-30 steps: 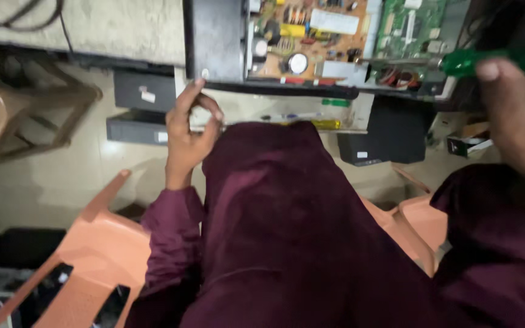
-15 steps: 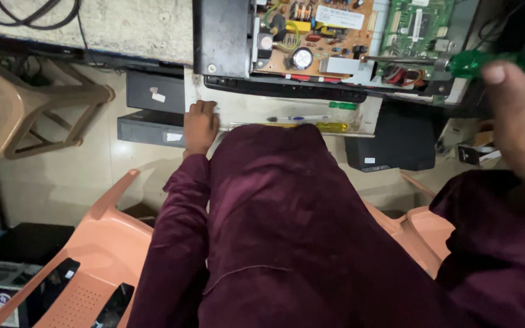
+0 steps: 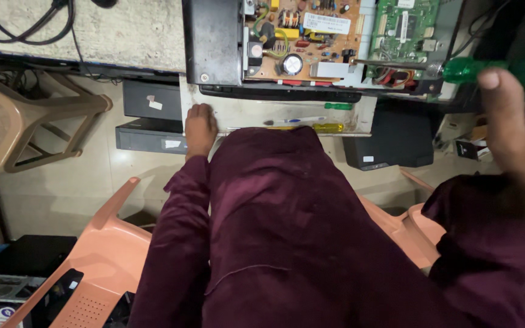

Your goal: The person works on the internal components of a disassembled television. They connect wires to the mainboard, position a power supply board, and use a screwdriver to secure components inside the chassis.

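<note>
Right hand [image 3: 511, 130] blurred, close to the lens, its fingers unreadable; green screwdriver handle [image 3: 493, 71] runs off the right edge; circuit boards [image 3: 311, 36] cropped at the top.

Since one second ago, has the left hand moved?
Yes. The left hand went down from the edge of the open device and now rests on the metal tray below it.

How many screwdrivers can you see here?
3: a green-handled screwdriver in the right hand, its shaft over the open device; a yellow-handled one and a small green-handled one on the tray. Others may be hidden.
</note>
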